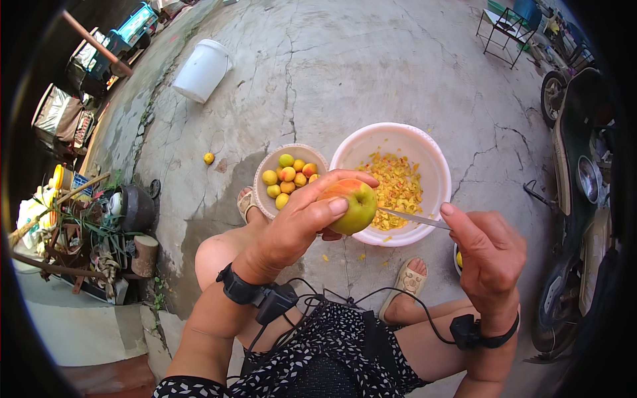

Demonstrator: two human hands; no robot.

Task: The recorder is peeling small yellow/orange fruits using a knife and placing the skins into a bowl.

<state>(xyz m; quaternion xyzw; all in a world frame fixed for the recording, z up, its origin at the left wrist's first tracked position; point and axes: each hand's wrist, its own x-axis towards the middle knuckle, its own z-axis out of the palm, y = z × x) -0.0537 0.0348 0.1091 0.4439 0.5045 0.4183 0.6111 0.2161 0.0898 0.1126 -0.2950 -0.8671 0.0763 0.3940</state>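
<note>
My left hand (pixel 293 219) holds a yellow-green fruit with a red blush (pixel 362 204), its stem hollow turned to the right. In my right hand (pixel 487 248) is a knife with a thin blade (pixel 418 218); its handle is hidden by the fingers, and its tip is close to the fruit's right side. Below the hands stands a pink-white plastic basin (pixel 440 149) with many small yellow fruit pieces (pixel 398 184) in it. To its left, a round colander-like basket (pixel 263 174) holds several whole yellow and reddish fruits (pixel 287 173), partly covered by my left hand.
One yellow fruit (pixel 208 158) lies on the cracked concrete floor. A white bucket (pixel 201 69) is farther off. A partly hidden container (pixel 456 261) stands by my right knee. A motorcycle (pixel 567 149) lines the right side; plants and pots (pixel 137 209) are at left. Black cables (pixel 348 300) cross my lap.
</note>
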